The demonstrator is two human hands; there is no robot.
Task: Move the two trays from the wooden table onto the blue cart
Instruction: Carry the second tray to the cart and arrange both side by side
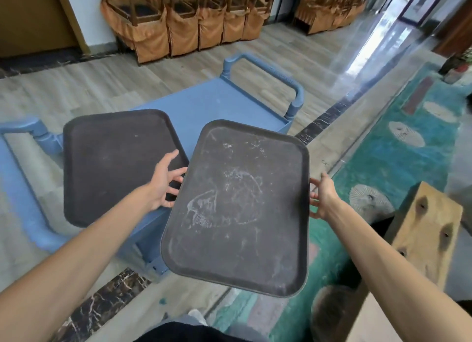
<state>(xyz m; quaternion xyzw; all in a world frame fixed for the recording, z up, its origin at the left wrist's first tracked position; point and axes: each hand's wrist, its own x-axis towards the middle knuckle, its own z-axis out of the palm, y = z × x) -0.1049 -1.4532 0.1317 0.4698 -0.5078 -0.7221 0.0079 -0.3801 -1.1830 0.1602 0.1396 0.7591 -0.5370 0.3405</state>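
Note:
A dark tray (112, 162) lies flat on the left part of the blue cart (219, 104). A second dark tray (240, 208), scuffed with white marks, is held in the air over the cart's near right corner. My left hand (166, 180) grips its left edge. My right hand (323, 196) grips its right edge. The wooden table (429, 226) shows only as a corner at the lower right.
The cart has a blue handle at its far end (270, 73) and another on the left (23, 132). Stacked chairs with orange covers (184, 22) stand along the back wall. A green patterned carpet (398, 162) covers the floor to the right.

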